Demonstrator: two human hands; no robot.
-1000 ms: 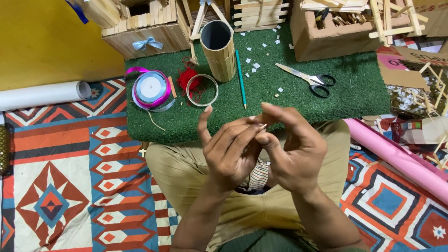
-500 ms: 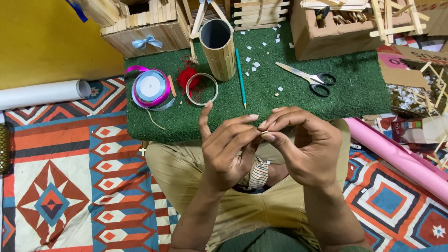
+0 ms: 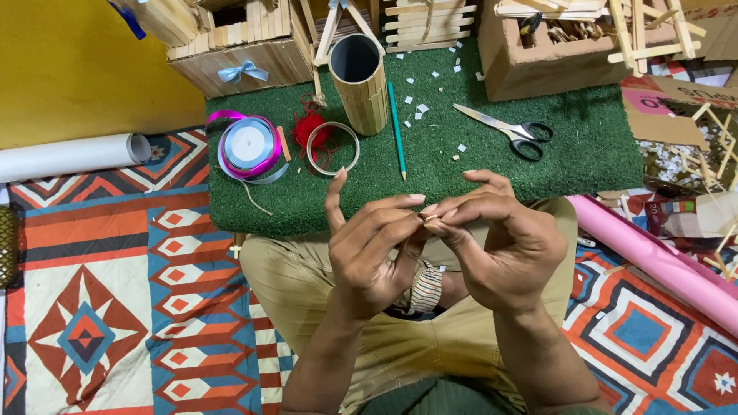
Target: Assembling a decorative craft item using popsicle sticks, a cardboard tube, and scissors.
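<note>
Fingertips (image 3: 419, 201) of left hand (image 3: 369, 253) and right hand (image 3: 511, 246) pinched together on a small pale sliver (image 3: 430, 219), held above the lap. Beyond: green turf mat (image 3: 584, 154) bearing teal pencil (image 3: 396, 129), scissors (image 3: 503, 129), stick-clad tube (image 3: 361, 88), ribbon spool (image 3: 248, 146).

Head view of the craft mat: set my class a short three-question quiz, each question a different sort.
1. True or false: the scissors lie on the green mat.
2. Which lies nearest the stick-clad tube? A teal pencil B pink paper roll C white paper roll
3. Fill in: the left hand and right hand pinch a small pale piece between their ____.

Key: 1 true; 2 A; 3 fingertips.
</note>
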